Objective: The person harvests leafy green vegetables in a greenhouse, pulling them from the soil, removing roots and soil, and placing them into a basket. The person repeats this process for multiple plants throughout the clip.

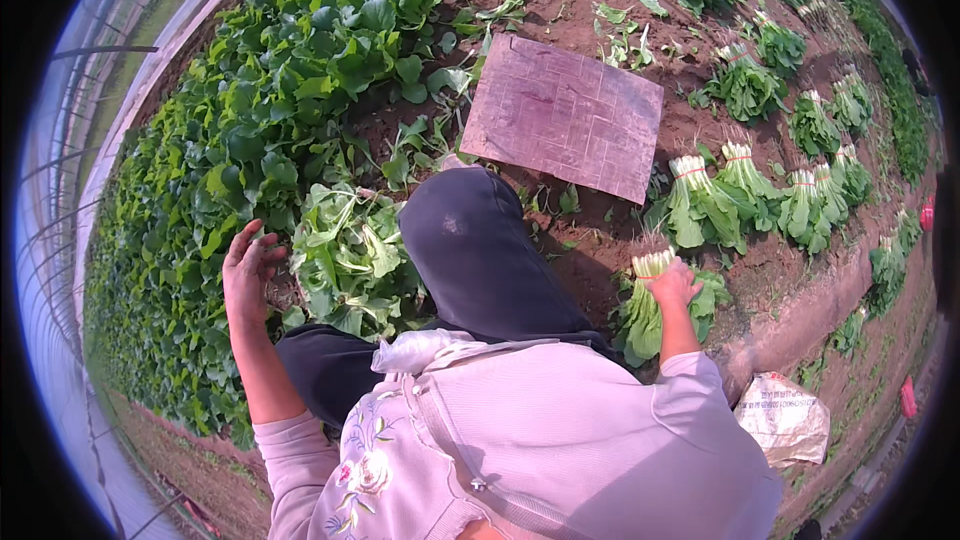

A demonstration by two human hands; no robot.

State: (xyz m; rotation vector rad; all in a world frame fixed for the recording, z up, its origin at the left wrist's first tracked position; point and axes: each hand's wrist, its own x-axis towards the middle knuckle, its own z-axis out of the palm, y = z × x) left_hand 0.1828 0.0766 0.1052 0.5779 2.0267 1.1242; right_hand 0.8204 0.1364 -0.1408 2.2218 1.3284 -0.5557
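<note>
On the right, my right hand (675,283) is at the band of a bundle of leafy greens (639,319), its fingers against the white stems. The bundle lies on the soil with its leaves towards me. Its red tie shows beside my fingers. My left hand (251,262) hovers at the edge of the growing greens (255,135), fingers apart and nothing in them. Between that hand and my raised knee lies a loose heap of pulled greens (352,255). Parts of the heap are hidden by my leg.
A worn reddish board (566,116) lies tilted beyond my knee. Several tied bundles (694,199) stand or lie on the soil to the right. A white woven sack (784,420) bearing writing is at lower right. Scattered leaves (622,45) lie beyond the board. Plastic greenhouse sheeting (56,187) curves along the left.
</note>
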